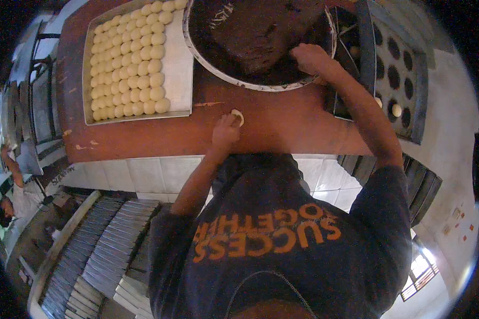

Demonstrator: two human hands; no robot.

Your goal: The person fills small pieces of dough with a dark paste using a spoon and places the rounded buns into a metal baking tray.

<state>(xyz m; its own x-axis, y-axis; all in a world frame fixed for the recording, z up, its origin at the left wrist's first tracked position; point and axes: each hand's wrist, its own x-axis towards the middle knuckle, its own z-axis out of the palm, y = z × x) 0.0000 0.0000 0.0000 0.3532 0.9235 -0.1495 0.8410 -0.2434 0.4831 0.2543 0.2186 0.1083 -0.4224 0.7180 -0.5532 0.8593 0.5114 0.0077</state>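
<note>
My left hand (226, 131) is closed on a small flattened piece of pale dough (238, 116) just above the wooden table, near its front edge. My right hand (310, 59) reaches into a wide round bowl (212, 67) with a light rim, at the far middle. Its fingers are curled against the dark brown paste (255, 45) heaped inside; what they grip is hidden. To the left lies a metal tray (179, 87), where rows of round dough balls (127, 64) cover most of the surface.
Right of the bowl is a dark moulded pan (394, 74) with round hollows; one dough ball (396, 110) sits on it. The reddish wooden table (287, 117) ends just before my body. Stacked metal trays (101, 239) stand behind at left. Another person (21, 199) is at far left.
</note>
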